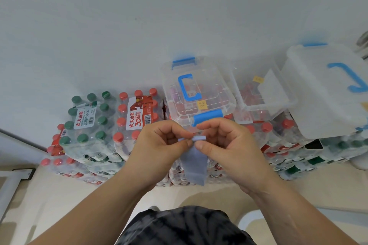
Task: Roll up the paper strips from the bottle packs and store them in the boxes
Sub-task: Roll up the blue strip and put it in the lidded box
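1. The strip is a pale blue band held in front of the person's chest, over the bottle packs. Its top end is curled into a small roll lying crosswise, left to right, and the loose tail hangs straight down from it.
2. The left hand is closed in a pinch on the left end of the roll, thumb and forefinger pressed on it.
3. The right hand pinches the right end the same way, thumb beneath and forefinger on top. Both hands meet at the roll, almost touching.
4. The roll axis runs across the body and the tail runs downward, at right angles. I judge that further rolling must turn down the tail, taking it up from the top.
5. The closed box with blue latches sits on the packs just beyond the hands. An open box stands to its right, so the right hand is nearer for storing.
6. Rolling looks barely begun; most of the strip is unrolled.
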`<state>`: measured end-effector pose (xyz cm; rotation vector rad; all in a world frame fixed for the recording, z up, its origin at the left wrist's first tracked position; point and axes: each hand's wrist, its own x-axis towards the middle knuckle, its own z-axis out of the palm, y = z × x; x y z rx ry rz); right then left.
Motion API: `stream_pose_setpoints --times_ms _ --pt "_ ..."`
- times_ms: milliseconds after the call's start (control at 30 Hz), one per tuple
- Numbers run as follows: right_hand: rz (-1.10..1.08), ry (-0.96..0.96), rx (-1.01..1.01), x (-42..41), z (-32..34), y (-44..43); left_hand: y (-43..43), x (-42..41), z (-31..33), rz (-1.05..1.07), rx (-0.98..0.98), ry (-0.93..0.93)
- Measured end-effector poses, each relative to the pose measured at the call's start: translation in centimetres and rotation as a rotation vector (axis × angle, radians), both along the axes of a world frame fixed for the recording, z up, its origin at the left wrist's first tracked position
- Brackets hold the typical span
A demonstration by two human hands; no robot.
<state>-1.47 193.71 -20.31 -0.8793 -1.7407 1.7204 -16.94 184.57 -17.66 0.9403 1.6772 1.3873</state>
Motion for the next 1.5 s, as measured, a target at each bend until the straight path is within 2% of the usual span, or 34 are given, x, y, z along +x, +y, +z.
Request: stream_pose_setpoints --times_ms 233,433,700,867,1133,1500 --pt "-0.019 0.008 -0.011 -0.2 0.2 -0.1 0.0 0.0 0.2 -0.004 -0.03 0.001" --pt "-0.025 -0.014 0.023 -0.1 0.1 0.2 0.4 0.0 0.4 -0.011 -0.136 -0.03" --pt "-0.035 -0.01 0.042 -0.1 -0.1 0.1 0.5 0.3 0.2 0.066 -0.083 0.03" --pt "-0.082 -0.014 -0.029 -0.2 -0.4 0.0 0.3 0.4 0.1 0.056 -0.057 -0.005" --pt "-0.085 -0.007 0.015 0.1 -0.4 0.3 0.4 0.3 0.3 0.003 -0.108 -0.125" --pt "-0.089 0.028 -0.049 0.0 -0.1 0.2 0.5 0.8 0.4 0.072 -0.032 0.056"
